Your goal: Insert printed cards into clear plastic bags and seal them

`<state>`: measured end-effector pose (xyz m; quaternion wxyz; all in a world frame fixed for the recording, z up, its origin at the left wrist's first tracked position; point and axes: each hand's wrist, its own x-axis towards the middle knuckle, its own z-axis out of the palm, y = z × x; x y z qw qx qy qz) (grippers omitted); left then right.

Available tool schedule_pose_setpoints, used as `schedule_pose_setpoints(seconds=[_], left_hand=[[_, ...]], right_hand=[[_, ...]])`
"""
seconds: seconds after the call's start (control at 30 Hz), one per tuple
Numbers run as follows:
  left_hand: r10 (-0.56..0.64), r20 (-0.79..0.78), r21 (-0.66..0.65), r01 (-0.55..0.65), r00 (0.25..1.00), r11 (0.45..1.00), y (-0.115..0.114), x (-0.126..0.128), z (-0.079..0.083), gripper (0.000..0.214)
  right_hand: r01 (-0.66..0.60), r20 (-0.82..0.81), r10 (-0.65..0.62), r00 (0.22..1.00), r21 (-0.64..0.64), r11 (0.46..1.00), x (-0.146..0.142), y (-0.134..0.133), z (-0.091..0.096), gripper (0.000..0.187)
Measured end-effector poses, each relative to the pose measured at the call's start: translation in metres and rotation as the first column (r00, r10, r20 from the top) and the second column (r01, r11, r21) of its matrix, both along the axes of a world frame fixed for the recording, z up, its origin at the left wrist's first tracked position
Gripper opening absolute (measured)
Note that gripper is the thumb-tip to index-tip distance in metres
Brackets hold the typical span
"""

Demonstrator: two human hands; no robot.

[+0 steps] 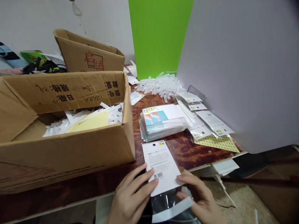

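A clear plastic package with a white printed card (161, 165) lies tilted over the table's front edge. Its lower end is a clear flap with a white strip (173, 211) along it. My left hand (132, 194) grips the package's left edge, fingers stretched over the card and thumb hidden. At the right edge, my right hand (198, 196) pinches the package, index finger on the card and thumb by the clear flap. Just beyond is a stack of similar packages (161, 121).
An open cardboard box (70, 158) with white strips inside stands left, another box (93, 56) behind it. Small translucent pieces (161, 84) are heaped at the back. Finished-looking packs (211, 123) lie on a yellow sheet (219, 144) beside the grey panel (240, 71). A green panel (158, 37) rises behind.
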<state>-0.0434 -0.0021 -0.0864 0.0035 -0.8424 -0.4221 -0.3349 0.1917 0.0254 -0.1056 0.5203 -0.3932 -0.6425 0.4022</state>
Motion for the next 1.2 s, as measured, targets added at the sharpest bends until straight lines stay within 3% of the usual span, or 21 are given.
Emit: schedule_pose_setpoints(seconds=[0.1,0.2,0.37,0.5,0.63,0.83,0.97,1.1,1.2], left_hand=[[-0.015,-0.089,0.065,0.021,0.996,0.998,0.002,-0.001,-0.001,0.031],[0.011,-0.152,0.082,0.002,0.988,0.997,-0.003,0.002,-0.005,0.035],[0.012,-0.084,0.045,-0.008,0.996,0.999,-0.011,0.010,-0.012,0.037],[0.015,-0.055,0.041,-0.013,0.998,0.999,-0.010,0.009,-0.014,0.031],[0.029,-0.052,0.016,-0.029,0.998,0.999,-0.011,0.006,-0.017,0.038],[0.239,0.087,-0.029,-0.237,0.967,0.971,-0.025,0.013,-0.021,0.033],[0.303,0.105,-0.036,-0.301,0.947,0.953,-0.032,0.019,-0.020,0.026],[0.493,0.131,-0.115,-0.481,0.860,0.869,-0.040,0.035,-0.021,0.009],[0.620,0.286,-0.343,-0.526,0.731,0.778,-0.044,0.053,-0.020,0.016]], right_hand=[[-0.042,0.131,0.035,0.991,0.052,0.998,0.005,0.004,-0.001,0.027],[-0.112,0.090,0.110,0.990,0.026,0.993,0.004,0.004,-0.004,0.017],[-0.003,0.164,-0.008,0.986,0.067,0.998,0.006,-0.001,-0.012,0.036],[-0.218,0.040,0.220,0.975,-0.031,0.975,0.008,0.007,-0.010,0.020],[-0.246,-0.063,0.241,0.968,-0.092,0.965,0.006,0.012,-0.007,0.012],[-0.193,-0.206,0.136,0.969,-0.288,0.938,-0.001,-0.009,-0.022,0.009],[-0.109,-0.290,0.011,0.957,-0.323,0.940,-0.010,-0.021,-0.034,0.007],[-0.022,-0.369,-0.124,0.921,-0.367,0.930,-0.021,-0.026,-0.031,0.011],[-0.005,-0.337,-0.140,0.931,-0.396,0.918,-0.029,-0.031,-0.024,0.011]])
